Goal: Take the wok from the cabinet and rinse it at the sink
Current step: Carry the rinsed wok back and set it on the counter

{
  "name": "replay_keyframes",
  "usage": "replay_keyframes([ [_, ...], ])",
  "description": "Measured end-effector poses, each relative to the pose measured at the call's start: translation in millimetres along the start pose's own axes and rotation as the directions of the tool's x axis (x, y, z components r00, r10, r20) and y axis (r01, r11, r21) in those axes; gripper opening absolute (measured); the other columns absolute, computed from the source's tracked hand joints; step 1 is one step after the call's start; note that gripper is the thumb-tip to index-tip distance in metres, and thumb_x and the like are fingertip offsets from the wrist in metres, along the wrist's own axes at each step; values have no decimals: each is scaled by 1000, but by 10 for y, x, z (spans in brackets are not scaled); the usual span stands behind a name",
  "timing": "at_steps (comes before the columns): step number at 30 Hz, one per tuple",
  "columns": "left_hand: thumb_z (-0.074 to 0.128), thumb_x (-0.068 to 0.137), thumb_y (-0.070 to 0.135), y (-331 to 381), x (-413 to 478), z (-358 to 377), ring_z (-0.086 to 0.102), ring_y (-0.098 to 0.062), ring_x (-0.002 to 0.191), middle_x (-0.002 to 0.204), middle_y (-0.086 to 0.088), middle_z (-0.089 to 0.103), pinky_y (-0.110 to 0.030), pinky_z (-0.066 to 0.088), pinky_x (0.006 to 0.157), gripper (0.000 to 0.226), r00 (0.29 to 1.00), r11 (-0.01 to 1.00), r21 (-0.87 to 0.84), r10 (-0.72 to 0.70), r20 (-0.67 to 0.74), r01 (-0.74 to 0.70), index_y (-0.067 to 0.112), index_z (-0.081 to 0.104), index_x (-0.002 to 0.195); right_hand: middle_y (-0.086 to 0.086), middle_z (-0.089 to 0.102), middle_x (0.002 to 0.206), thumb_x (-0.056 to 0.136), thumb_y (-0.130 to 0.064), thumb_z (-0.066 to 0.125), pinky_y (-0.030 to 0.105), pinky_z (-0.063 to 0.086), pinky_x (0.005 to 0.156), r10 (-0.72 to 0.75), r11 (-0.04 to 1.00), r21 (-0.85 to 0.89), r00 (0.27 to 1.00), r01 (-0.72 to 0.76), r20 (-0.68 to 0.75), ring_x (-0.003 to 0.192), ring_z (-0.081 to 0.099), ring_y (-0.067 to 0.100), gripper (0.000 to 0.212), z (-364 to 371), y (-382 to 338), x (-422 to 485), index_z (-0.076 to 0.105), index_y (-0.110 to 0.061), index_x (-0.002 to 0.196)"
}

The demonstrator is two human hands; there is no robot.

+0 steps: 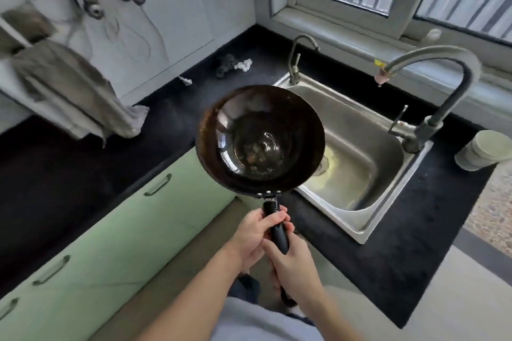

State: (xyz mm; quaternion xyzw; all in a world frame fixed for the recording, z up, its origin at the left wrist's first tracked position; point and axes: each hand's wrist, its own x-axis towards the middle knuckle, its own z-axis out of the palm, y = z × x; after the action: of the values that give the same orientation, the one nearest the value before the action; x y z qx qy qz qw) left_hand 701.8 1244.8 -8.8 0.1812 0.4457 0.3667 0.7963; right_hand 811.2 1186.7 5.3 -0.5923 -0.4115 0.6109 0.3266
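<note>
A dark round wok [259,141] with a black handle is held in the air, its bowl facing up, over the counter edge and the left part of the steel sink [357,152]. Some water and dark bits lie in its bottom. My left hand [256,232] is closed around the upper part of the handle. My right hand [291,260] grips the handle lower down. The tall grey faucet [432,108] arches over the sink from the right, with no water visible from it. The green cabinet fronts [110,238] lie below the counter at the left.
The black counter [388,257] surrounds the sink. A small second tap [297,58] stands at the sink's back corner. A grey cloth [74,91] hangs at the left. A scrubber and a white rag [232,65] lie on the back counter. A stack of pale bowls [484,149] sits at the right.
</note>
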Motion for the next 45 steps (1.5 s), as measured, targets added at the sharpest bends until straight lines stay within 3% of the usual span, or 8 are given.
replay_keyframes([
  [14, 56, 94, 0, -365, -1068, -813, 64, -20, 71, 80, -8, 60, -39, 51, 93, 14, 934, 930, -232, 213, -285, -283, 0, 54, 107, 4, 51, 50, 95, -16, 57, 29, 37, 35, 30, 974, -217, 921, 59, 387, 36, 44, 24, 16, 801, 209, -416, 52, -8, 82],
  [19, 56, 92, -2, -552, -1650, -1295, 63, -21, 70, 80, -11, 57, -35, 57, 83, 12, 881, 857, -311, 286, -377, -411, -1, 54, 104, 10, 49, 56, 94, -22, 59, 26, 33, 36, 67, 953, -287, 861, 94, 505, 38, 43, 24, 26, 1379, 312, -708, 48, -9, 75],
  [24, 54, 94, -5, -783, -2362, -1803, 64, -21, 67, 75, -11, 59, -35, 57, 80, 9, 803, 824, -258, 337, -492, -504, -2, 54, 102, 10, 50, 54, 99, -22, 57, 27, 33, 36, 90, 920, -356, 797, 163, 597, 38, 42, 22, 27, 2031, 481, -1156, 50, -8, 76],
  [30, 54, 93, -4, -1166, -3307, -2444, 62, -24, 70, 70, -12, 60, -35, 57, 82, 6, 718, 789, -210, 367, -591, -577, 0, 56, 97, 8, 49, 51, 101, -18, 53, 28, 36, 36, 167, 883, -419, 693, 212, 701, 35, 43, 22, 20, 2836, 789, -1764, 53, -5, 85],
  [36, 58, 93, 0, -1587, -4222, -3089, 64, -25, 74, 72, -12, 63, -55, 46, 105, 4, 615, 755, -180, 344, -710, -630, 3, 61, 94, 6, 51, 51, 102, -17, 50, 30, 38, 36, 234, 850, -450, 568, 273, 789, 36, 45, 22, 16, 3703, 1097, -2368, 55, -4, 93],
  [45, 59, 93, 1, -2129, -5433, -3701, 62, -31, 83, 73, -13, 65, -49, 48, 100, 3, 405, 627, -149, 288, -868, -765, 3, 61, 93, 5, 52, 51, 102, -19, 50, 27, 36, 33, 389, 756, -510, 344, 412, 855, 33, 45, 21, 21, 4772, 1458, -3144, 52, 0, 92],
])
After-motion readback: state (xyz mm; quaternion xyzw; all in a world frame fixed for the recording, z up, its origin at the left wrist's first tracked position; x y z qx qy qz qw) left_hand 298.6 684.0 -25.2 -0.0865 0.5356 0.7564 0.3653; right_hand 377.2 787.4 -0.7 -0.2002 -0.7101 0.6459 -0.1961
